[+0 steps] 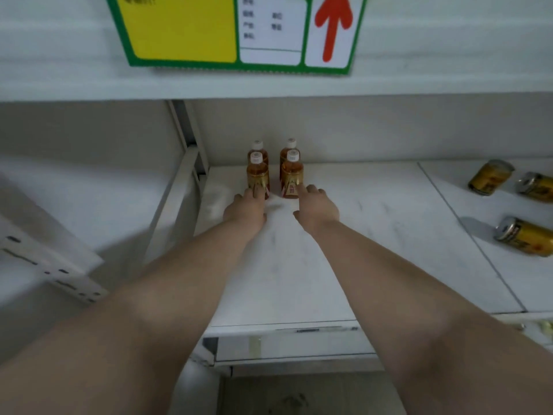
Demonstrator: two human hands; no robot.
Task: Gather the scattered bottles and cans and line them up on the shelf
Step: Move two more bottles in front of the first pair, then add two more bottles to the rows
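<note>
Bottles, four small clear plastic ones filled with amber tea and capped in white, stand upright in two short files at the back of the white marbled shelf board (299,265), close to the rear wall. Front left bottle (258,178) and front right bottle (291,176) each screen a rear left bottle (257,146) and a rear right bottle (291,145), of which little but caps and shoulders show. The left hand (245,209) reaches forward with fingers extended and close together, tips touching the lower label of the front left bottle; the right hand (317,208) points its forefinger against the base of the front right bottle, remaining fingers curled. Neither hand encloses anything; both appear to be nudging. Three yellow metal cans lie on their sides on the adjoining board to the right, well apart from the bottles: a far can (490,176), an edge can (535,187) cut by the frame, and a near can (523,236). A green-bordered price sign (233,31) with a red arrow hangs on the shelf above.

Handling, as judged: filled bottles are moderately heavy, stiff, smooth-walled and top-heavy when pushed high, so pressure belongs low on the body. Cans roll freely; grasp around the cylinder wall and stand them upright.
</note>
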